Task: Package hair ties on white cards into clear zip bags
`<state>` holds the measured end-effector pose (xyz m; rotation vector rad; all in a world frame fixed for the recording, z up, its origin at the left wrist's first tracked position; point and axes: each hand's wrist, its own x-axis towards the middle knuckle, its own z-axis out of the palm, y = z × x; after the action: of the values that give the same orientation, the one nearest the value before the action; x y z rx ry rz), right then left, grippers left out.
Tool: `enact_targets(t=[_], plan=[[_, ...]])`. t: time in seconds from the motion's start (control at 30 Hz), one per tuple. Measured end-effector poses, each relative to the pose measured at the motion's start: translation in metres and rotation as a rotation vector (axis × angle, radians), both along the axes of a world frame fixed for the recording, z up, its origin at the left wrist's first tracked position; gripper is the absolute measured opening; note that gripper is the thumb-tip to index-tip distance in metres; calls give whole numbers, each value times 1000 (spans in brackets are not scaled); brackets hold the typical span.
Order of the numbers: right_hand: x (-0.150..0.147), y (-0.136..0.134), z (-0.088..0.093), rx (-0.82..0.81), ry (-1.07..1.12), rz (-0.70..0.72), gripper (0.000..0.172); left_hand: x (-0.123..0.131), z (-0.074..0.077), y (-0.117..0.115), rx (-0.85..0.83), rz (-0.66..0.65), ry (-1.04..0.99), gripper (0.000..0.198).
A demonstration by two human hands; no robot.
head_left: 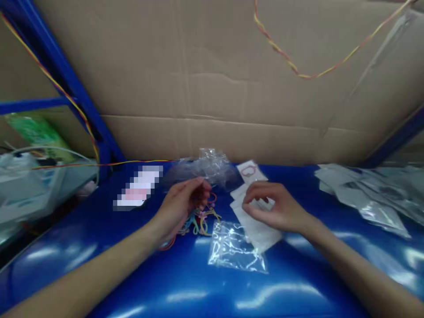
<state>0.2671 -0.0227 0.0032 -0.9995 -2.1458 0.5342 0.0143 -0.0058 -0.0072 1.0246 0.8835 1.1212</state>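
"Coloured loops [200, 223], where do you have them?"

"They lie in a tangle on the blue bench [159, 287], just beside my left hand [185, 198]. My hand and wrist are covering one part of them."

"And how is your grip?"

"My left fingers are bent inward; whether they hold something, I cannot tell. My right hand [274, 207] curves above the white sheets [263, 232], thumb and fingertips near each other, but I cannot tell if they meet."

"How is the room for moving?"

"Nearer to me lies one clear bag [232, 251], just beside the sheets. At the far edge, crumpled clear plastic [213, 170] sits close before the cardboard [215, 79]. Toward the right edge is a pile of packets [374, 194]; bare blue surface shows between it and my right hand."
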Motion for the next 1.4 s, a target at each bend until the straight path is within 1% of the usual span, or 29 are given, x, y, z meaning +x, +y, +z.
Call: enact_targets(t=[0.03, 0.1, 0.2, 0.23, 0.27, 0.33, 0.4, 0.43, 0.47, 0.5, 0.53, 0.6, 0.63, 0.67, 0.7, 0.77, 0.83, 0.9, 1.0, 1.07, 1.1, 1.17, 1.23, 1.3, 1.33, 1.37, 1.4], plan=[[-1, 0, -1, 71, -10, -14, 9, 0, 0, -1, -5, -20, 7, 27], [-1, 0, -2, 123, -13, -23, 13, 0, 0, -2, -12, -71, 19, 30], [-2, -1, -5, 72, -33, 16, 34, 2, 2, -6, -19, -140, 25, 32], [-3, -1, -6, 57, -26, 27, 38, 3, 3, -7, -24, -157, 22, 32], [-3, -2, -6, 48, -7, 34, 40, 4, 4, -8, -28, -172, 18, 32], [-6, 0, -8, 35, 60, 23, 39, 3, 6, -10, -26, -193, 5, 32], [-8, 5, -10, 3, 141, -35, 35, 1, 7, -11, 23, -213, 11, 40], [-9, 10, -11, -20, 177, -69, 34, -1, 8, -11, 81, -221, 55, 47], [-10, 17, -11, -51, 206, -111, 33, -4, 8, -11, 168, -226, 140, 52], [-12, 24, -12, -68, 221, -128, 32, -6, 8, -11, 288, -231, 267, 52], [-13, 33, -13, -72, 220, -141, 33, -8, 7, -12, 432, -235, 429, 47], [-15, 51, -15, -29, 116, -175, 35, -11, 6, -15, 731, -266, 760, 32], [-17, 60, -15, 3, 4, -176, 36, -12, 5, -17, 846, -292, 891, 29], [-18, 69, -16, 19, -36, -178, 35, -12, 4, -19, 926, -317, 989, 31], [-20, 77, -17, 31, -64, -176, 35, -12, 4, -21, 971, -338, 1060, 35], [-22, 90, -20, 70, -131, -173, 35, -12, 4, -24, 1009, -365, 1141, 47], [-23, 98, -22, 110, -208, -161, 32, -13, 5, -25, 1030, -380, 1181, 55], [-22, 102, -23, 139, -274, -165, 30, -15, 6, -24, 1040, -405, 1195, 59], [-16, 93, -20, 163, -329, -210, 35, -16, 7, -25, 1036, -443, 1195, 65], [-14, 77, -13, 183, -344, -233, 36, -17, 7, -26, 1033, -462, 1186, 68], [-13, 66, -9, 206, -351, -221, 35, -16, 7, -26, 1032, -468, 1176, 68], [-13, 41, -2, 189, -333, -97, 28, -16, 6, -27, 1028, -483, 1148, 66], [-15, 17, 3, 133, -337, -14, 23, -15, 6, -26, 1020, -494, 1121, 57], [-16, -1, 3, 113, -349, 24, 15, -15, 7, -26, 1010, -513, 1099, 40], [-16, -6, 2, 105, -346, 31, 13, -14, 8, -25, 1010, -529, 1085, 32], [-16, -9, 0, 101, -357, 42, 11, -14, 10, -25, 1012, -545, 1074, 28], [-15, -10, -2, 108, -364, 45, 11, -13, 11, -24, 1012, -559, 1070, 29]])
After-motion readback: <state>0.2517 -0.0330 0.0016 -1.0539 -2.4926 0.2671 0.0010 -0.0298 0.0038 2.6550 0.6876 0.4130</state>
